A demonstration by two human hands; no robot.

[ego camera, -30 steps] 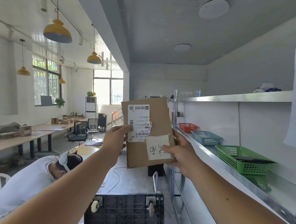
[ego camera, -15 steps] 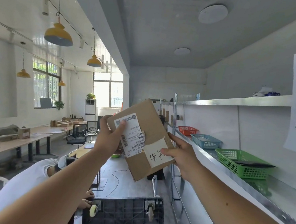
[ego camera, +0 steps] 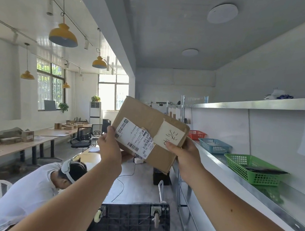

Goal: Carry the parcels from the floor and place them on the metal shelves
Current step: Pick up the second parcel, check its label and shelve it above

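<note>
Both bare forearms reach forward and upward, holding the parcel (ego camera: 147, 118) in the air just left of the metal shelf (ego camera: 216, 160), near its front lip but not resting on it. The left hand (ego camera: 109, 146) grips the corner farthest from the shelf, thumb laid over the printed shipping label (ego camera: 134, 138), fingers curled behind. The right hand (ego camera: 183, 154) clasps the edge nearest the shelf, thumb tip pressed on a cream handwritten note (ego camera: 170, 136), the other fingers hidden behind the cardboard. The parcel is a flat brown cardboard box, slightly creased and taped, tilted so its top leans away from the shelf (the label runs slantwise with it). The shelf is smooth, shiny sheet metal, and on it stand three plastic mesh baskets in a row: a green basket (ego camera: 251, 169) closest, a blue basket (ego camera: 214, 145) next, a red basket (ego camera: 196, 134) farthest. Below and left of the shelf lies a black ribbed plastic cart (ego camera: 130, 224), wheels up.
</note>
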